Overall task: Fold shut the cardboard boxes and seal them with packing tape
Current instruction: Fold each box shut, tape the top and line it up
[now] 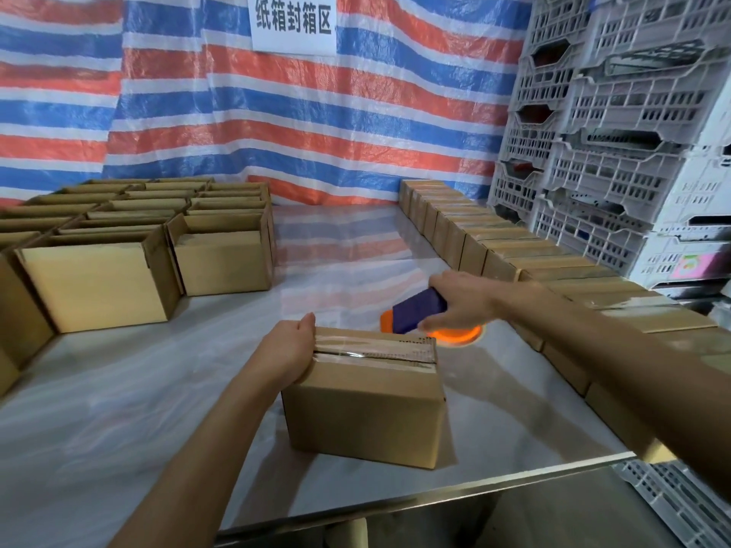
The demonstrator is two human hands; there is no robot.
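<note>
Our left hand (290, 352) grips the left end of a closed cardboard box (364, 413). The thumb lies on the top edge and the fingers curl round the near corner. The box sits near us, at the middle of a pale, shiny table (158, 389). A strip of clear tape (375, 348) runs along the seam on its top, from the left end to the right.

Our right hand (463, 302) reaches in from the right, just beyond the box's far right corner. It is closed round a tape dispenser (419, 310) with a dark blue body and an orange wheel. The orange part is blurred, so we cannot tell whether it touches the table.

Further out on the left, a block of open boxes (95, 282) stands in rows with the flaps up. Along the right side of the table, sealed boxes (514, 247) stand close together in a line running from near to far, tape glinting on their tops.

Beyond them on the right rises a stack of grey plastic crates (593, 132). Behind the table hangs a tarpaulin (277, 132) striped red, white and blue. A white sign (292, 21) with Chinese characters is fixed to it at the top.
</note>
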